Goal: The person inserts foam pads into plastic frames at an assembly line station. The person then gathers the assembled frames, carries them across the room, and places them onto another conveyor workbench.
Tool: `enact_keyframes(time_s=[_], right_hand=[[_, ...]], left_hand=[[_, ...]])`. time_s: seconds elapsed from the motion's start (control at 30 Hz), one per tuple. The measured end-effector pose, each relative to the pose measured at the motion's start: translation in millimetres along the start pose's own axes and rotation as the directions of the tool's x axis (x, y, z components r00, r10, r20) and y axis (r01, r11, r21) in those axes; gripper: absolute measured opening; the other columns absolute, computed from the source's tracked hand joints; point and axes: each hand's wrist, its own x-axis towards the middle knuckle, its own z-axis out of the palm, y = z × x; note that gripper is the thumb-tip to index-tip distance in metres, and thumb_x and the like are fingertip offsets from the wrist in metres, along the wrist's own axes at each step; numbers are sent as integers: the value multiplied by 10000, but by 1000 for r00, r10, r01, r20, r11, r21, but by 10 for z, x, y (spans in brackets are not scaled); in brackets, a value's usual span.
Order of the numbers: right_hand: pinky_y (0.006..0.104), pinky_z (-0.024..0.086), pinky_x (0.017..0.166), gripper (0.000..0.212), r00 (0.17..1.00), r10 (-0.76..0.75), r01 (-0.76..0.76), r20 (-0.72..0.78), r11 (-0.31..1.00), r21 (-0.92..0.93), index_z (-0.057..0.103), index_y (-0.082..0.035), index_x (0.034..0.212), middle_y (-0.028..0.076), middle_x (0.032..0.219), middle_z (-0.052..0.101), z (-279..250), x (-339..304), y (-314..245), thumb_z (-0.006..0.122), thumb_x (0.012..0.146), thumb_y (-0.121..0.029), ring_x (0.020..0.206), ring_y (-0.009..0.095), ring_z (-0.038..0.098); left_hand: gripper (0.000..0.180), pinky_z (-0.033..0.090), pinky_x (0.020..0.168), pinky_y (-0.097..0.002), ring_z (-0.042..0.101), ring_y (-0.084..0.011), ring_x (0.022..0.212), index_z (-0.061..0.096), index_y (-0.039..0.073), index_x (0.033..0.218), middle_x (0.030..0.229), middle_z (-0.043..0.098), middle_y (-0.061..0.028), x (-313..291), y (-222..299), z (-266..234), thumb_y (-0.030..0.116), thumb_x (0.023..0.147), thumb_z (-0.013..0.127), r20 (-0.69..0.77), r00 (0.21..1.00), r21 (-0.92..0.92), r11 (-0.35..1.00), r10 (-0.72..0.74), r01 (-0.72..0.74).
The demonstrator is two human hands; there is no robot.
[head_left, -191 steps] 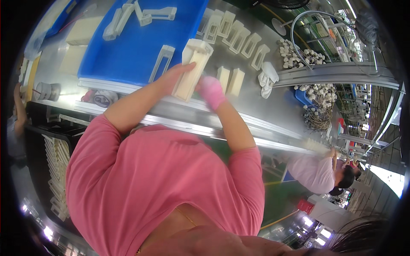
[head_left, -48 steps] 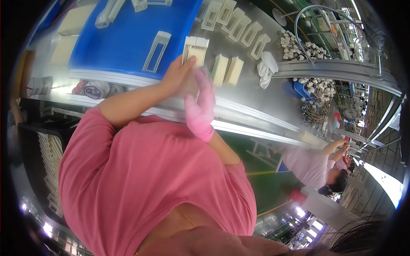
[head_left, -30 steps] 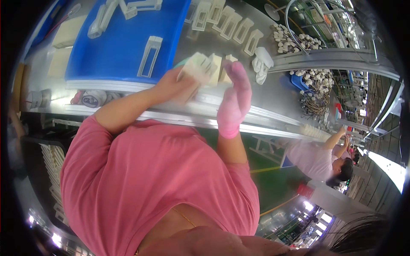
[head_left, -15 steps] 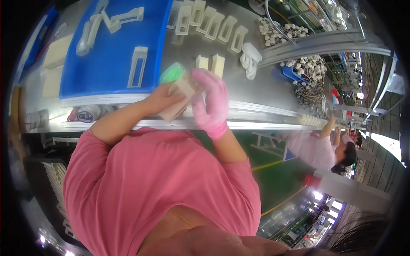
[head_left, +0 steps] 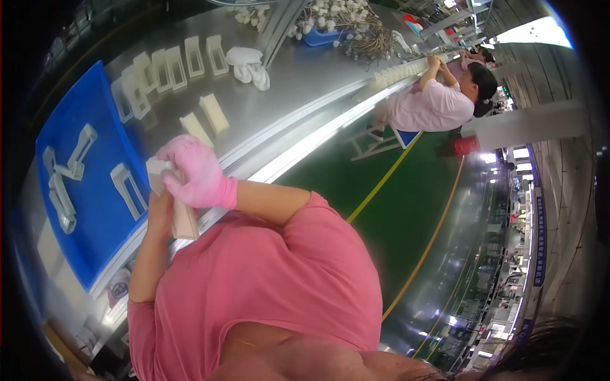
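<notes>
A long off-white plastic housing (head_left: 184, 223) is held between my two hands close to my body, at the table's edge. My bare left hand (head_left: 160, 211) is closed around it from below, its fingers partly hidden. Over its upper part curls my right hand (head_left: 196, 174), in a pink glove, with the fingers bent against the piece. Just beyond the hands, two cream-coloured blocks (head_left: 215, 114) lie on the metal table. To the left, a blue tray (head_left: 95, 213) holds several white rectangular frames (head_left: 81, 152).
A row of similar white frames (head_left: 176, 68) stands behind the tray. Beside it lies a crumpled white glove or cloth (head_left: 248, 65). Farther off, a blue bin (head_left: 321, 37) sits by piled white connectors with cables. A metal rail (head_left: 279, 147) edges the table; a co-worker (head_left: 432, 105) sits along it.
My view has swung to the right, so the table appears tilted. The right hand now wraps over the housing's top. The bright green thing beside the hands no longer shows.
</notes>
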Motion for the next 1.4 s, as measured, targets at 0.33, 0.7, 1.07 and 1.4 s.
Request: enact_keyframes(time_s=[0.33, 0.7, 1.07, 1.4], right_hand=[[361, 384, 753, 193, 981, 190, -191, -28, 981, -29, 502, -54, 776, 102, 756, 511, 92, -69, 114, 581, 621, -137, 789, 296, 490], [372, 377, 796, 236, 969, 209, -202, 130, 977, -63, 528, -52, 807, 116, 798, 524, -66, -15, 142, 600, 622, -180, 837, 319, 487], [339, 436, 762, 439, 796, 559, -436, 232, 796, -419, 559, -46, 990, 169, 904, 561, -957, -27, 379, 606, 671, -344, 854, 278, 552], [367, 422, 683, 463, 750, 652, -366, -113, 267, -891, 470, -2, 1018, 146, 809, 536, -1473, -491, 945, 623, 653, -243, 812, 294, 525]], left_hand=[[467, 464, 379, -296, 558, -210, 468, 399, 29, 1066, 658, 545, -115, 147, -126, -174, 399, 806, 515, 139, 989, 101, 994, -58, 44], [405, 469, 382, -298, 568, -206, 484, 457, -5, 992, 678, 548, -117, 144, -97, -170, 366, 834, 483, 138, 989, 184, 982, -60, 34], [264, 358, 835, -316, 486, -208, 958, 473, 30, 1036, 990, 519, -106, 168, 73, -50, 141, 798, 506, 421, 864, 588, 643, 275, -491], [247, 382, 789, -369, 474, -329, 913, 498, 34, 975, 984, 511, -150, 283, -251, -165, 115, 747, 549, 480, 787, 817, 131, 387, -562]])
